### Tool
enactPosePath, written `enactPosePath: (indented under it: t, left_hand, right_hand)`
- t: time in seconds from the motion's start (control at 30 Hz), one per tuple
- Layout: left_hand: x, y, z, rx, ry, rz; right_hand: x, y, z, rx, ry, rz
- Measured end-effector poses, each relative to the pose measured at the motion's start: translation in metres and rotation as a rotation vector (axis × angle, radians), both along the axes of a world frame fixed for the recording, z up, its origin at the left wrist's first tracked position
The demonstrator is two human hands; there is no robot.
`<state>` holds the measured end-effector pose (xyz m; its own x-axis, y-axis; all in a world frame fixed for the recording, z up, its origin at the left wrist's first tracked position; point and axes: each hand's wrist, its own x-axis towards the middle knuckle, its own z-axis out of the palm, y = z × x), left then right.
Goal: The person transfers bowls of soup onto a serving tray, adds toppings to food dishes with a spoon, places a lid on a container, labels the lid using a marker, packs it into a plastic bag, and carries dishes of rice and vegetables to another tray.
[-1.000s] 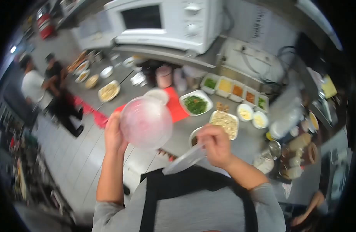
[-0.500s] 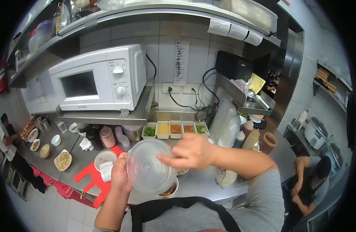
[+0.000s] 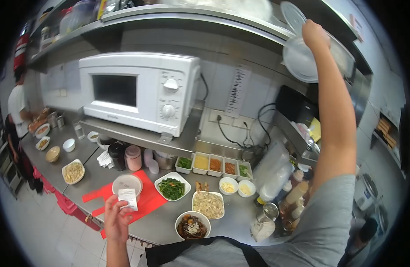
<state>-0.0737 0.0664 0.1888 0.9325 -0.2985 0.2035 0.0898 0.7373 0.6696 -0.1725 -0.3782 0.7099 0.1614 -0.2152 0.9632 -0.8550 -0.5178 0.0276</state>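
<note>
My right hand is raised to the upper shelf at the top right, its fingers closed on a round clear plastic lid. A second round clear lid shows just above the same hand; I cannot tell whether it is gripped too. My left hand is low over the counter, fingers curved and apart, holding nothing visible. Just beyond its fingertips a printed receipt rests against a round lidded tub, which stands on a red plastic bag.
Close by are bowls of greens, fried rice and dark braised meat. Topping tins line the wall, near sauce bottles. A microwave sits above the counter. Another person stands far left.
My right hand has moved from the lid in front of me up to the shelf. My left hand has let go and dropped lower. The bowls beneath are now uncovered to view.
</note>
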Motion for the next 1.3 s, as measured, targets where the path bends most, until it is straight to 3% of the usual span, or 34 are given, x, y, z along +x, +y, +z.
enactPosePath:
  t: [0.1,0.17,0.27,0.37,0.43,0.53,0.6,0.63,0.73,0.87,0.9,1.0,1.1,1.3]
  left_hand:
    - [-0.006,0.044,-0.017,0.004,0.008,0.195]
    - [-0.017,0.071,-0.021,0.007,-0.032,0.316]
    - [-0.033,0.095,-0.013,0.005,-0.031,0.449]
    - [-0.045,0.110,-0.007,0.090,-0.070,0.503]
    - [-0.052,0.094,0.003,0.238,-0.088,0.519]
    - [-0.053,0.037,0.036,0.468,-0.243,0.247]
    - [-0.054,-0.012,0.054,0.415,-0.432,0.155]
    - [-0.052,-0.034,0.059,0.446,-0.601,0.155]
    - [-0.057,-0.086,0.048,0.547,-0.671,0.091]
    - [-0.058,-0.108,-0.025,0.676,-0.321,0.002]
    - [-0.063,-0.110,-0.043,0.639,-0.213,-0.022]
    - [-0.075,-0.120,-0.073,0.928,-0.279,0.008]
    - [-0.066,-0.138,-0.106,1.048,-0.652,0.304]
    - [-0.043,-0.153,-0.122,1.194,-0.708,0.434]
  right_hand:
    - [0.032,-0.025,0.023,0.088,0.181,-0.048]
    - [0.053,-0.071,0.052,0.056,0.486,-0.120]
    - [0.070,-0.084,0.061,-0.026,0.584,-0.193]
    - [0.066,-0.074,0.016,-0.234,0.504,-0.041]
    - [0.056,-0.047,-0.044,-0.349,0.486,0.188]
    - [0.042,0.017,-0.151,-0.335,0.542,0.656]
    - [0.044,0.077,-0.232,-0.097,0.554,1.006]
    - [0.046,0.119,-0.284,0.155,0.496,1.224]
    - [0.054,0.187,-0.405,0.931,0.353,1.609]
    - [0.029,0.166,-0.511,1.471,0.190,1.757]
    - [0.013,0.161,-0.534,1.488,0.153,1.698]
    - [-0.027,0.145,-0.602,1.504,0.082,1.512]
    - [-0.033,0.138,-0.616,1.125,0.212,1.287]
    - [-0.005,0.135,-0.632,0.856,0.285,1.247]
